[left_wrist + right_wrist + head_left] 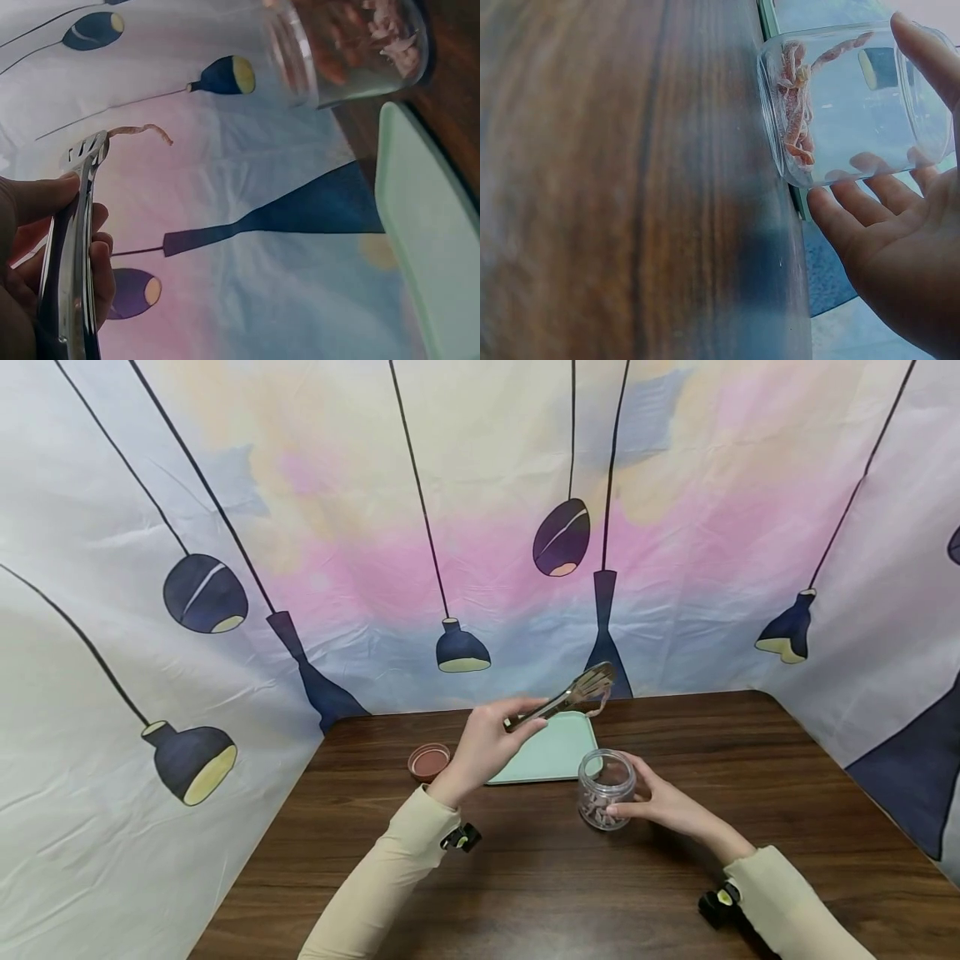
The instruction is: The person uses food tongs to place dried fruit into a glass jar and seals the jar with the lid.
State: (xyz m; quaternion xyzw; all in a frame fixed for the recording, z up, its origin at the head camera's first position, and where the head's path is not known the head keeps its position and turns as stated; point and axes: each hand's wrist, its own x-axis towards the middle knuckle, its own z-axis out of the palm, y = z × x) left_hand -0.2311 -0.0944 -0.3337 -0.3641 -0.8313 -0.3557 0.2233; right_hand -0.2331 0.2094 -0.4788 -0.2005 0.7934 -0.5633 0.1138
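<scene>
In the head view my left hand (491, 743) grips metal tongs (566, 696), raised over the mint-green tray (551, 752). A thin brownish strip (142, 130), like dried food, hangs from the tips of the tongs in the left wrist view. My right hand (660, 802) holds a clear jar (606, 789) that stands on the table in front of the tray, thumb on one side and fingers round the other. Several pale reddish strips (796, 112) lie at the bottom of the jar, and its mouth is uncovered.
A reddish-brown round lid (430, 762) lies left of the tray, close to my left wrist. The dark wooden table (525, 893) ends at the back against a cloth (360, 527) printed with hanging lamps.
</scene>
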